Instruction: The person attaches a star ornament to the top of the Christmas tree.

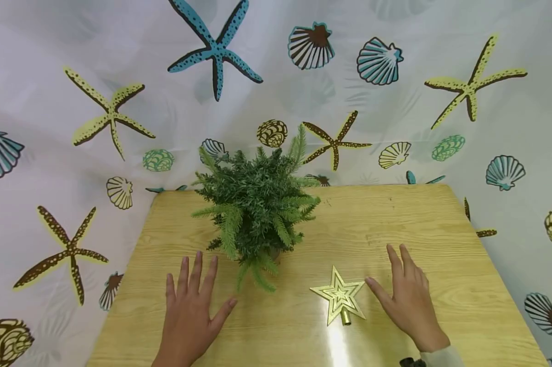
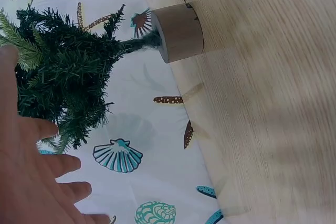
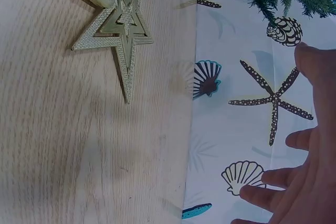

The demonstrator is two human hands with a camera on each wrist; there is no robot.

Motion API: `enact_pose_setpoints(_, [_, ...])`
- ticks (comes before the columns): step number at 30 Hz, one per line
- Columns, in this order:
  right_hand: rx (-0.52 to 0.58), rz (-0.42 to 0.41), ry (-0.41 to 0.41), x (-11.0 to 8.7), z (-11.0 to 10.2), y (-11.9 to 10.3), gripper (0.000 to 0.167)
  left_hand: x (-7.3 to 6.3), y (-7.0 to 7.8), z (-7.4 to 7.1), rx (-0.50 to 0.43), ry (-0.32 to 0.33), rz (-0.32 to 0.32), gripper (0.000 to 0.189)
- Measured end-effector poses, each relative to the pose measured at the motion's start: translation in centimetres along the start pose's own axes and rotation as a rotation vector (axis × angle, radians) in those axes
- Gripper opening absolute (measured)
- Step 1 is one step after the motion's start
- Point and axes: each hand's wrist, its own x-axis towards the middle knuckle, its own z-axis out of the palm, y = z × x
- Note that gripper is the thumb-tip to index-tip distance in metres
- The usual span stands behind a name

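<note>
A small artificial Christmas tree (image 1: 257,204) with dark and lighter green sprigs stands on the wooden table, left of the middle. Its round brown base (image 2: 181,32) shows in the left wrist view. To the tree's near left is my left hand (image 1: 190,311), fingers spread and holding nothing. A gold star tree topper (image 1: 341,294) with a short tube at its bottom lies flat on the table, right of the tree. Just right of the star is my right hand (image 1: 406,298), its fingers extended and its thumb near one star point. Nothing is in that hand.
The light wooden table (image 1: 418,219) reaches back to a white cloth (image 1: 276,92) printed with starfish and shells, which hangs behind it and at both sides. A dark band (image 1: 412,362) and a pale sleeve (image 1: 441,357) are at the right wrist.
</note>
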Motion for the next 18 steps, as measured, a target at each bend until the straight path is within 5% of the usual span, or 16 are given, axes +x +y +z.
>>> enact_pose_setpoints(12, [0.046,-0.027,-0.031,-0.5,0.3,-0.1,0.081,-0.2,0.6,0.2,-0.187,0.291,0.041,0.067])
enact_pose_setpoints(18, [0.083,0.016,-0.075,-0.9,0.9,-0.1,0.077,0.7,1.0,-0.7,-0.222,0.345,0.032,0.061])
